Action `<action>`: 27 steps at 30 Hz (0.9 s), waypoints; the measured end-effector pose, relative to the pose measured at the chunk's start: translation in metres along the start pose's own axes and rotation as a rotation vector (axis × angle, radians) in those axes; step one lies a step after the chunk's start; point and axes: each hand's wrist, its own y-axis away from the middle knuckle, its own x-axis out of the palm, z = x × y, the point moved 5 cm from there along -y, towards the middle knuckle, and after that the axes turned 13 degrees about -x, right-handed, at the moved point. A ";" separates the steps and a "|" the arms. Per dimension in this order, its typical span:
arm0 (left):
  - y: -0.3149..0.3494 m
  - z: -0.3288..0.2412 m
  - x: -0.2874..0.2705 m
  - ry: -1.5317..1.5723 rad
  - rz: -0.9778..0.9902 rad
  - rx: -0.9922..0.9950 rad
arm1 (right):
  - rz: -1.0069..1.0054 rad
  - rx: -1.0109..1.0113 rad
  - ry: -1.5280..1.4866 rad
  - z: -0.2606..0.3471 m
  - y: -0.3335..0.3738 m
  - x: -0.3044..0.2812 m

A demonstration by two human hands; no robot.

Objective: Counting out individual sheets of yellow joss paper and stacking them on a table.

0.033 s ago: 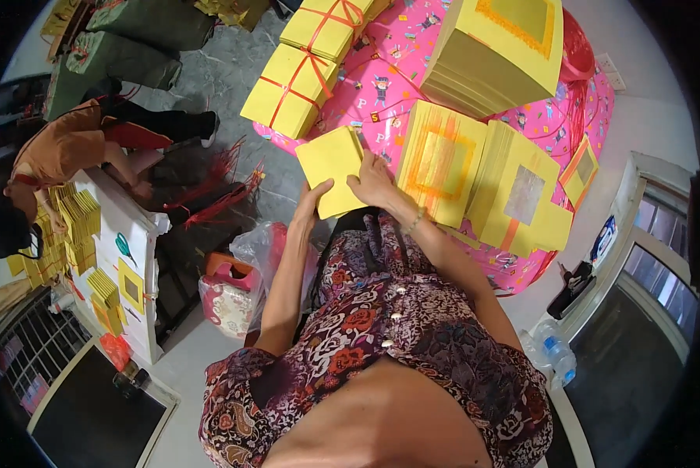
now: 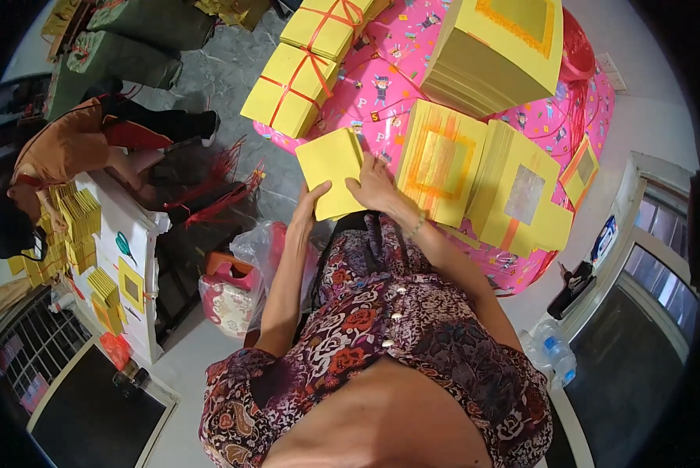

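Observation:
A stack of yellow paper sheets (image 2: 329,168) is held upright in front of my body, at the near edge of the pink table. My left hand (image 2: 311,204) grips its lower left side, thumb lying across the front sheet. On the right side, my right hand (image 2: 375,186) closes on the stack's edge, with its thumb against the front; some of its fingertips are hidden behind the paper. Just right of that hand lies a fanned pile of yellow sheets (image 2: 442,160) with orange and gold squares. Another fanned pile (image 2: 513,191) shows a silver square.
Yellow bundles tied with red string (image 2: 291,87) lie at the table's far left. A tall yellow stack (image 2: 482,74) stands at the back, beside a red plastic bundle (image 2: 576,54). At left, a person (image 2: 65,152) works at a white table (image 2: 135,312). Bags (image 2: 233,296) sit below.
Almost nothing differs. The stack and both my hands have shifted very slightly; the grip is the same.

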 end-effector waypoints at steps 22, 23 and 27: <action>0.135 0.005 0.150 -0.160 0.439 0.340 | -0.577 -0.530 0.209 0.054 0.216 -0.114; 0.138 0.008 0.160 -0.159 0.466 0.397 | -0.591 -0.548 0.249 0.052 0.225 -0.118; 0.138 0.029 0.183 -0.115 0.466 0.418 | -0.641 -0.587 0.259 0.037 0.252 -0.131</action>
